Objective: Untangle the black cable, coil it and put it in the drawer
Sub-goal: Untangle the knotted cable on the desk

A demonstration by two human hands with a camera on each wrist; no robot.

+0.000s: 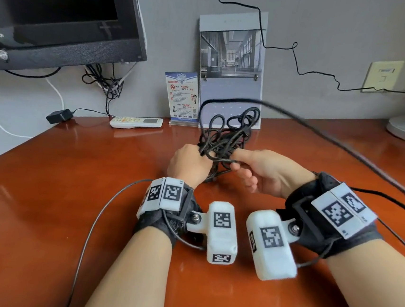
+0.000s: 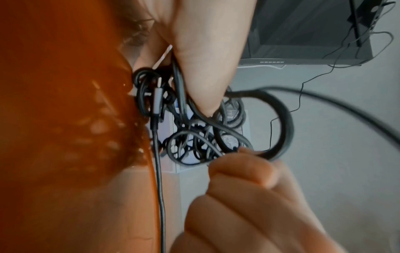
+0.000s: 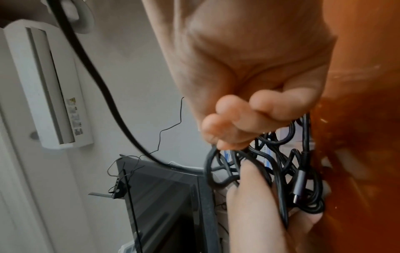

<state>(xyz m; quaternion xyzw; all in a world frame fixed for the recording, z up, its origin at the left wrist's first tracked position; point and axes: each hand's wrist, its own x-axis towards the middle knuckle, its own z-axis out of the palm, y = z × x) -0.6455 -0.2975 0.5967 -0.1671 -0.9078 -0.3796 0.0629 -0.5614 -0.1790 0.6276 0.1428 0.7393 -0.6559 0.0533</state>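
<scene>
While both wrists hovered low over the desk (image 1: pixel 42 212), gripped the same knot from opposite sides. Left hand (image 1: pixel 189 164) curled shut around a bunch of strands at the left edge of the black cable (image 1: pixel 225 135); thumb (image 2: pixel 201 68) pressed loops against the fingers. Right hand (image 1: pixel 266 174) pinched one strand between thumb and curled fingers (image 3: pixel 229 119), just right of the left hand, nearly touching it. Held the tangle lifted between and just beyond both hands, loops standing upward, bottom of the clump close to the desk; contact unclear. Metal plug (image 3: pixel 299 186) hung inside the clump on the side toward the desk. Trailed one long free length (image 1: pixel 345 147) from the top of the knot, arcing right and back past the right wrist. So lay free slack to the right, knot central: judged right hand better placed to draw strand out rightward, left to anchor. Farther back, calendar (image 1: pixel 230 57), remote (image 1: pixel 136 122), monitor (image 1: pixel 61 16). No drawer visible.
</scene>
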